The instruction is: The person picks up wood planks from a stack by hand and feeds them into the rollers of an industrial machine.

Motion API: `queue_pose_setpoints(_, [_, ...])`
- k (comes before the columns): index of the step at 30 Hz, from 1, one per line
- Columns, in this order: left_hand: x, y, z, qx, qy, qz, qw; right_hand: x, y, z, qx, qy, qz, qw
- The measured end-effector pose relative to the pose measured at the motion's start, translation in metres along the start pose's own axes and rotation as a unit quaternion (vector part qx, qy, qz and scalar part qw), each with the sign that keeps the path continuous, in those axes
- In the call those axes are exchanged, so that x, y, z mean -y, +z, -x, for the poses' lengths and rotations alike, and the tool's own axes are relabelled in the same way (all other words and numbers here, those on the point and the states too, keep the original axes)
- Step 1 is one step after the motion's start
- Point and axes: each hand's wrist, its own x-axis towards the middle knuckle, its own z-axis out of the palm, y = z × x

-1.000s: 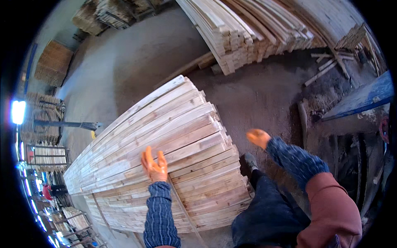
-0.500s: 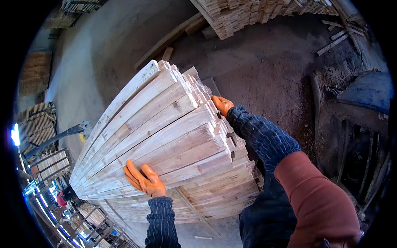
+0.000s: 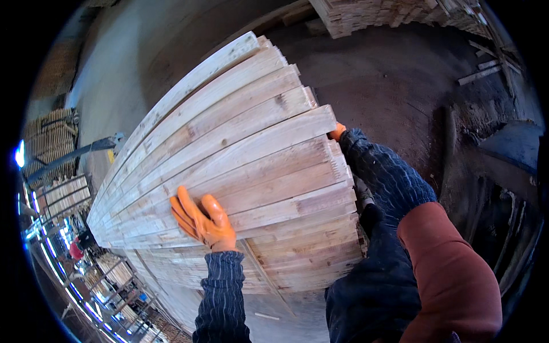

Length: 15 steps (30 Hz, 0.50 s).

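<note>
A large stack of pale wooden planks fills the middle of the view, its top boards lying side by side with uneven ends at the right. My left hand, in an orange glove, rests on the top boards with its thumb and fingers stretched out. At the plank ends, on the far right side of the stack, is my right hand, also in an orange glove. Only a small part of that glove shows; the board ends hide its fingers.
Another stack of boards stands at the far right, with loose wood pieces nearby. A blue-grey sheet-like surface lies at the right. Racks of wood are at the left. A stick leans against the near side of the stack.
The view has shifted, so the stack's far end sits higher in it. My right hand has slipped further behind the board ends. My left hand stays spread on the top boards.
</note>
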Motion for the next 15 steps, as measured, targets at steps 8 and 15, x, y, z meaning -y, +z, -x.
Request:
queue_pose_setpoints(8, [0.014,0.0,0.015,0.005,-0.034,0.004,0.999,-0.008,0.013,0.05,0.006,-0.001,0.018,1.0])
queue_pose_setpoints(15, [0.035,-0.038,0.096,0.016,-0.047,0.019,0.999,-0.053,0.039,0.14,0.023,0.041,0.041,0.998])
